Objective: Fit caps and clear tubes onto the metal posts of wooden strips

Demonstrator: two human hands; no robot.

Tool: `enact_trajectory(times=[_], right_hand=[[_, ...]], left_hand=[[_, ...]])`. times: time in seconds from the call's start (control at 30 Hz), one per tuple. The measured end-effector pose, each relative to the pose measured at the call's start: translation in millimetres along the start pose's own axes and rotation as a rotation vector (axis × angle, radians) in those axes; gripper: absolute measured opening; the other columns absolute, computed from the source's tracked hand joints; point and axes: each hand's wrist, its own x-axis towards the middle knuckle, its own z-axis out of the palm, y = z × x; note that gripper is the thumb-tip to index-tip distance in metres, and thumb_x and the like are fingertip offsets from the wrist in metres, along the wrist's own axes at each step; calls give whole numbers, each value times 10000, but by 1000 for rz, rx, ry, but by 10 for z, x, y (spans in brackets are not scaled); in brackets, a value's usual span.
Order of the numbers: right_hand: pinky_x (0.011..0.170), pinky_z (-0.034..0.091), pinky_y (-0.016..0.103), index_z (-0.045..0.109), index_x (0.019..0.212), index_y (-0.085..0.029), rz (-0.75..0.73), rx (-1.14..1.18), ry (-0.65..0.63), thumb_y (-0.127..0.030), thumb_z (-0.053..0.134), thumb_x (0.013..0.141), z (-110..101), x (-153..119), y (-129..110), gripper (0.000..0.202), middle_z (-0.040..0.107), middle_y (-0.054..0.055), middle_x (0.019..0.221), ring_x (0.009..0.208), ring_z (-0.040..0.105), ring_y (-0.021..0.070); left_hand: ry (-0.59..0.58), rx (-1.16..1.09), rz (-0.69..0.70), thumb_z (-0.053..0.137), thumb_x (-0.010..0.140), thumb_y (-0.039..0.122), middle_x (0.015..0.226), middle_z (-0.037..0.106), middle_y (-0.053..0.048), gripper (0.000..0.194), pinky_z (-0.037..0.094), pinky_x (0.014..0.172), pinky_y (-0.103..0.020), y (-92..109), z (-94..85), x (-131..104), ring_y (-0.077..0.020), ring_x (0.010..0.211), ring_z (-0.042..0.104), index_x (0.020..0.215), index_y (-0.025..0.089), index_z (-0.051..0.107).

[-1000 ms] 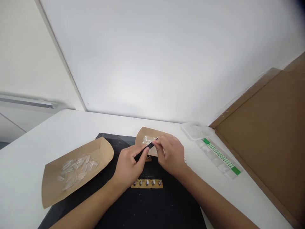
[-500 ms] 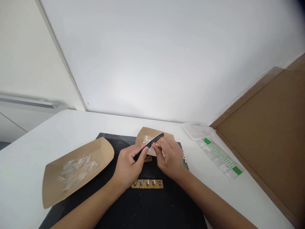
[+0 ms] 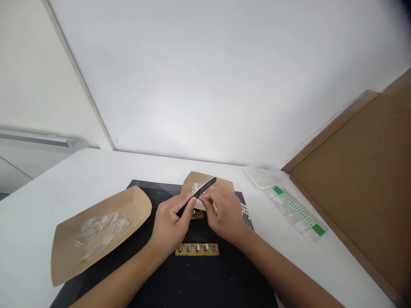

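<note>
My left hand (image 3: 171, 216) is closed around the lower part of a dark nail file (image 3: 207, 186) with a pale edge, which slants up to the right. Close beside the file, my right hand (image 3: 224, 211) pinches something too small to make out, probably against the file's edge. Behind both hands lies a small cardboard tray (image 3: 221, 182) with little white pieces in it. Below them, a tan strip (image 3: 197, 250) carries a row of several small metal holders, some with white pieces. A second tan strip (image 3: 197, 214) is partly hidden behind my hands.
To the left, a larger cardboard tray (image 3: 69, 256) holds clear nail tips (image 3: 104, 231). A black mat (image 3: 192, 282) covers the table's middle. White dots (image 3: 245, 209) lie at its right edge. A clear case (image 3: 263, 176) and a green-labelled plastic pack (image 3: 298, 214) rest further right.
The view has shifted slightly. My right fingers have slid a little down and left along the nail file, nearer my left fingers. Both hands keep their grip.
</note>
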Motion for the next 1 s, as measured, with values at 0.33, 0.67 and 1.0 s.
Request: enact_trajectory(times=[0.33,0.67,1.0], right_hand=[[687,359,330,569,804,-222,78,-9,24,-305,506,1064,51,37,7,280,677,24,721,687,605,196],[644,326,321,546,767,-229,52,-13,-38,-327,517,1054,79,91,-20,304,655,8,677,633,569,182],[645,308,323,510,756,-227,75,-36,-36,-344,511,1058,58,89,-71,324,644,2,676,622,566,173]], left_hand=[[5,-4,-46,636,1025,331,1139,836,-52,259,635,917,-362,-52,3,-3,-266,1023,801,1153,232,838],[26,12,-53,634,1021,340,1129,840,-34,262,644,919,-360,-69,12,31,-270,1040,800,1154,247,839],[5,-5,-45,622,1034,338,1177,827,-32,275,627,942,-353,-72,5,14,-261,1072,788,1202,259,824]])
